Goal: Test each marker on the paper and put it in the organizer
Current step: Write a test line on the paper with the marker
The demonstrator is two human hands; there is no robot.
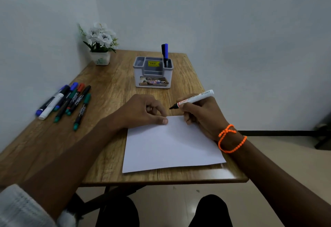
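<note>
White marker (194, 99), cap off, dark tip pointing L, hovering just past far edge of paper (170, 148); can't tell if tip is touching wood. R hand (202, 117) is gripping marker barrel w/ fingers curled round it, heel of hand lying on paper's far R corner, forearm coming in from lower R; orange bead bracelet (231, 139) on wrist. L hand (143, 110) is resting at paper's far L corner, thumb pressing sheet flat, other fingers loosely curled, holding nothing; forearm crossing table (111, 76) from lower L. Paper is lying blank near front edge. Organizer (153, 72) is standing beyond hands, mid-table, w/ two markers (165, 53) upright in its R compartment. Loose markers (66, 101) are lying in a bunch at L side. Flower pot (100, 47) sitting in far L corner.
</note>
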